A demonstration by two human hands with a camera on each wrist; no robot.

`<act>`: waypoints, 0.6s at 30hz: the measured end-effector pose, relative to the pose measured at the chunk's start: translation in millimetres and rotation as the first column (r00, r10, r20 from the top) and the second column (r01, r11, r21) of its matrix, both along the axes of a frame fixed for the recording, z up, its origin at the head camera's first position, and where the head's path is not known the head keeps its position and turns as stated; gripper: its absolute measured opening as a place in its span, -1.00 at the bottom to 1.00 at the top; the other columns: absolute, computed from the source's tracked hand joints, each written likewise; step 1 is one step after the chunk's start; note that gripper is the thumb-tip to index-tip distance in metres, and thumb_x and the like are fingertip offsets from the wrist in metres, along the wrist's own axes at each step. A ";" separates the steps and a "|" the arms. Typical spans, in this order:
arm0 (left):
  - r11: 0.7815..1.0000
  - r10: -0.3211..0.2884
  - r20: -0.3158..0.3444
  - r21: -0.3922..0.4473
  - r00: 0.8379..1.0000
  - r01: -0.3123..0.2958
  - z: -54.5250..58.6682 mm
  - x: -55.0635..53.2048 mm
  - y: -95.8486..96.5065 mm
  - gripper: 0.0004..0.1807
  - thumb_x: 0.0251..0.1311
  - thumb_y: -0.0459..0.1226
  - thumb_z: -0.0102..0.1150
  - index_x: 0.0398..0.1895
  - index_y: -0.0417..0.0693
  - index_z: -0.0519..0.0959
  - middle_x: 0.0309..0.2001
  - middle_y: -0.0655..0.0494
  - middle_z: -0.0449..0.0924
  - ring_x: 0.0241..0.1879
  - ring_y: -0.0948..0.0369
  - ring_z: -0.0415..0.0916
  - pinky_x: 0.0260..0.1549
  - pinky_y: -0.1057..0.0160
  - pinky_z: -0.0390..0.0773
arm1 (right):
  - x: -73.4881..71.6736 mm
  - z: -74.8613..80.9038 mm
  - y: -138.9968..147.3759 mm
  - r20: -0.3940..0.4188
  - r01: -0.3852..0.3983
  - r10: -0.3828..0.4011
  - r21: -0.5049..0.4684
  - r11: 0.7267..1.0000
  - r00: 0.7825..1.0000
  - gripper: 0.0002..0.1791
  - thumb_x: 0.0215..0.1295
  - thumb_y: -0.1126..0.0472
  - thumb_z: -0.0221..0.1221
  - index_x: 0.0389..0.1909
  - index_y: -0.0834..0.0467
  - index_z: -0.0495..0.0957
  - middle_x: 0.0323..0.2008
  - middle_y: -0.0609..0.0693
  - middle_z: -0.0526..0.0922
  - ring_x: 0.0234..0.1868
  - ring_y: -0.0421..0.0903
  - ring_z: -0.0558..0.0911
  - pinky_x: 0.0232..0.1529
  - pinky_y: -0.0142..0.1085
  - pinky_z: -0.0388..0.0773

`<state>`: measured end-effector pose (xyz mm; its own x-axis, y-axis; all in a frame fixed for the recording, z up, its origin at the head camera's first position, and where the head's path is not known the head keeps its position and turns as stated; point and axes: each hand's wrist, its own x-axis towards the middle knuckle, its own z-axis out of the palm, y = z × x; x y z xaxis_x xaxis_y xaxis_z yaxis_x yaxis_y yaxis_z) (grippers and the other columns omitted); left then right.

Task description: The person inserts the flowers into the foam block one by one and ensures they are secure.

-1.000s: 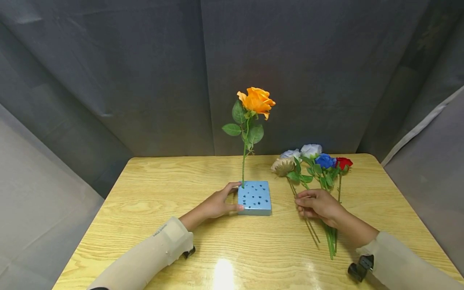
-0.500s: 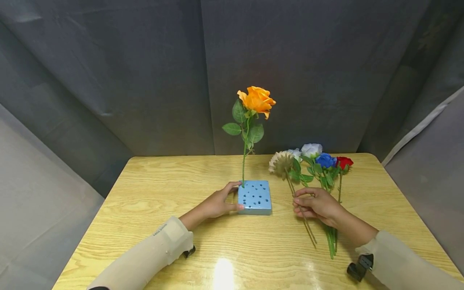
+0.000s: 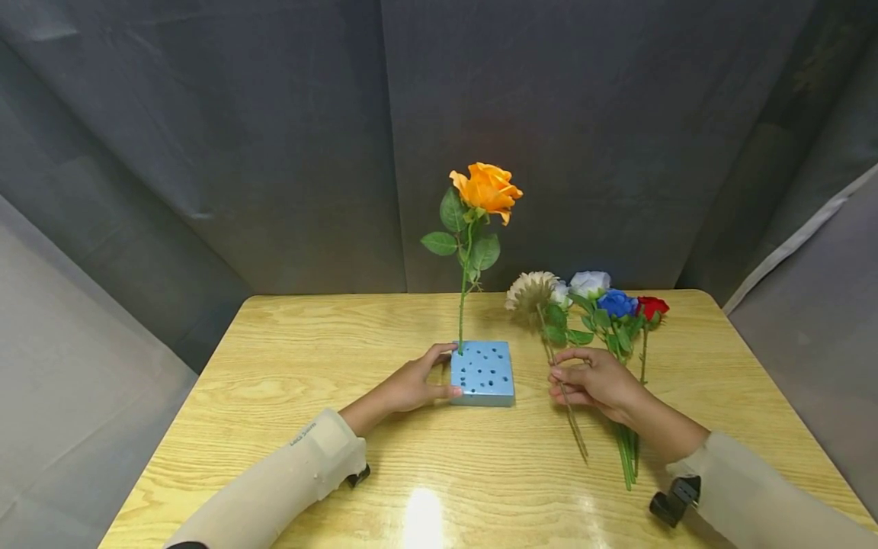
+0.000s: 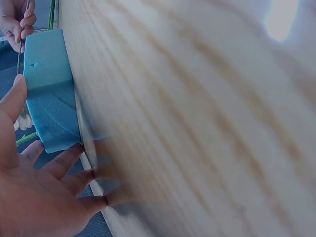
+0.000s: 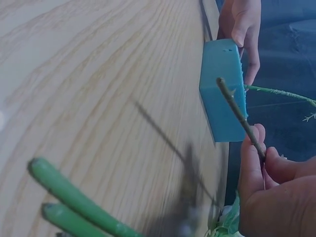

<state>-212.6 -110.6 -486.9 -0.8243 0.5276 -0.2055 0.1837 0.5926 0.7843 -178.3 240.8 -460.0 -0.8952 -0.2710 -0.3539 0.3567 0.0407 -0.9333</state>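
We look down on a wood-grain bench, a bright glare on its near part. Closest to us, a beige left sleeve and right sleeve reach in from the two sides, with a small black device at the right cuff. Toward the right, bare green stems lie with their cut ends pointing our way, partly under the right forearm. The right hand pinches the thin brown stem of a beige flower between its thumb and fingers; the stem slants, and in the right wrist view we see its lower end clear of the bench, its shadow falling apart from it. Over in the middle, the left hand holds the left side of a blue block, thumb at the front corner and fingers at the back one. The block sits flat, its top dotted with holes, and from one near its back left corner an orange rose stands nearly upright. Farther off, beside the beige bloom, we find a white rose, a blue rose and a red rose lying together. Behind everything hangs a dark grey curtain.
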 end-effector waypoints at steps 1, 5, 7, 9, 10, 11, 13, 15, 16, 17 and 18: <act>1.000 0.000 0.001 0.000 1.000 0.000 0.0 0.0 0.1 -0.06 0.29 0.12 0.35 0.64 0.39 0.05 0.57 -0.04 0.21 0.52 -0.15 0.19 0.43 -0.24 0.22 | -0.4 0.9 -0.8 -0.002 0.000 0.000 0.000 1.000 1.000 -0.45 0.56 0.37 0.09 0.43 0.51 0.18 -0.12 0.23 0.68 -0.19 0.06 0.80 -0.05 -0.10 0.72; 1.000 0.002 -0.001 -0.002 1.000 -0.002 -0.1 0.1 0.4 -0.05 0.28 0.13 0.35 0.64 0.38 0.06 0.58 -0.04 0.20 0.52 -0.16 0.19 0.43 -0.24 0.22 | -2.4 3.5 -3.5 -0.022 -0.004 0.004 -0.004 1.000 1.000 -0.50 0.57 0.38 0.08 0.39 0.49 0.22 -0.11 0.25 0.67 -0.17 0.08 0.80 -0.03 -0.07 0.71; 1.000 0.002 -0.002 -0.004 1.000 -0.002 -0.3 0.1 0.4 -0.05 0.28 0.13 0.35 0.64 0.38 0.05 0.58 -0.04 0.20 0.52 -0.16 0.19 0.43 -0.25 0.22 | -3.4 4.2 -4.7 -0.031 0.001 -0.001 -0.007 1.000 1.000 -0.55 0.57 0.39 0.07 0.35 0.48 0.25 -0.09 0.28 0.66 -0.15 0.11 0.80 -0.01 -0.04 0.70; 1.000 0.002 -0.002 -0.005 1.000 -0.002 -0.5 0.0 0.4 -0.05 0.28 0.14 0.35 0.64 0.38 0.05 0.58 -0.04 0.20 0.51 -0.17 0.19 0.43 -0.25 0.22 | -4.3 4.7 -5.8 -0.044 0.005 -0.005 -0.005 1.000 0.999 -0.58 0.57 0.40 0.06 0.33 0.46 0.28 -0.07 0.32 0.64 -0.13 0.12 0.80 0.01 -0.01 0.69; 1.000 0.002 -0.002 -0.005 1.000 -0.002 -0.6 -0.1 0.5 -0.05 0.28 0.14 0.35 0.64 0.39 0.05 0.58 -0.04 0.20 0.51 -0.17 0.19 0.43 -0.25 0.22 | -4.7 5.0 -6.5 -0.054 0.003 -0.004 -0.004 1.000 0.999 -0.60 0.57 0.40 0.05 0.32 0.46 0.29 -0.06 0.34 0.64 -0.12 0.13 0.80 0.03 0.01 0.68; 1.000 0.002 -0.003 -0.006 1.000 -0.002 -0.6 -0.1 0.5 -0.05 0.28 0.14 0.35 0.64 0.39 0.05 0.58 -0.04 0.20 0.52 -0.17 0.19 0.43 -0.25 0.21 | -5.1 5.5 -7.5 -0.063 0.004 -0.004 -0.001 1.000 0.998 -0.61 0.57 0.40 0.05 0.30 0.46 0.30 -0.05 0.35 0.63 -0.11 0.14 0.80 0.03 0.02 0.67; 1.000 0.002 -0.005 -0.008 1.000 -0.002 -0.7 -0.3 0.4 -0.05 0.28 0.14 0.35 0.64 0.40 0.05 0.58 -0.04 0.20 0.52 -0.17 0.18 0.43 -0.26 0.21 | -5.9 6.3 -9.5 -0.083 0.004 -0.004 0.007 1.000 0.997 -0.64 0.58 0.40 0.04 0.28 0.45 0.33 -0.03 0.38 0.62 -0.10 0.15 0.79 0.04 0.04 0.66; 1.000 0.002 -0.007 -0.010 1.000 -0.002 -1.0 -0.5 0.4 -0.05 0.28 0.14 0.35 0.64 0.40 0.05 0.58 -0.03 0.21 0.52 -0.17 0.17 0.43 -0.26 0.20 | -6.6 7.1 -11.6 -0.099 0.008 -0.007 0.014 1.000 0.995 -0.66 0.58 0.41 0.04 0.26 0.45 0.35 -0.04 0.38 0.62 -0.11 0.16 0.79 0.04 0.04 0.66; 1.000 0.002 -0.008 -0.010 1.000 -0.002 -1.2 -0.5 0.3 -0.06 0.28 0.14 0.35 0.63 0.41 0.05 0.58 -0.03 0.21 0.53 -0.18 0.16 0.43 -0.26 0.20 | -7.1 7.3 -12.7 -0.105 0.010 -0.009 0.013 1.000 0.994 -0.68 0.57 0.41 0.03 0.24 0.45 0.35 -0.05 0.36 0.62 -0.10 0.17 0.79 0.04 0.04 0.66; 1.000 0.002 -0.008 -0.010 1.000 -0.002 -1.4 -0.6 0.3 -0.06 0.28 0.14 0.35 0.63 0.41 0.05 0.58 -0.02 0.21 0.53 -0.18 0.16 0.43 -0.26 0.20 | -7.6 7.5 -13.6 -0.109 0.013 -0.011 0.015 1.000 0.994 -0.69 0.57 0.42 0.03 0.23 0.45 0.36 -0.07 0.34 0.63 -0.10 0.17 0.79 0.03 0.04 0.66; 1.000 0.002 -0.008 -0.010 1.000 -0.002 -1.6 -0.6 0.3 -0.05 0.28 0.14 0.35 0.64 0.41 0.05 0.58 -0.02 0.21 0.53 -0.18 0.16 0.43 -0.27 0.20 | -8.0 7.8 -14.6 -0.112 0.018 -0.016 0.014 1.000 0.994 -0.70 0.57 0.42 0.03 0.22 0.45 0.37 -0.09 0.31 0.65 -0.11 0.17 0.79 0.03 0.04 0.66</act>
